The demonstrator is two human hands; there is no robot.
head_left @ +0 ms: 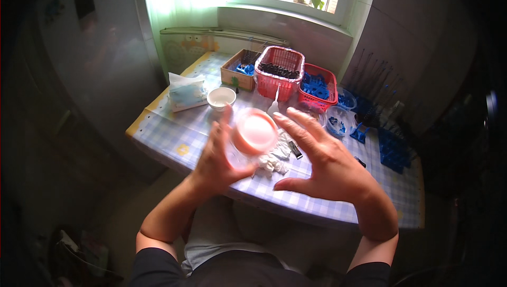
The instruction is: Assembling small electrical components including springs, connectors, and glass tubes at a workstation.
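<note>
Carefully steady clear cup [252, 138] in curled left hand [216, 157]; keep spread, empty right hand [327, 163] close; hold level above checked table [179, 142].

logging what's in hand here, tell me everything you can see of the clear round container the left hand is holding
The clear round container looks like thin see-through plastic, a squat jar or cup with a round end that glows pinkish white in the window light. It is raised above the checked tablecloth, tilted so the round end faces the camera. The left hand grips it from the left side and beneath. The right hand is spread open beside it, not clearly touching. Whether that end is a lid or holds contents cannot be told.
</note>
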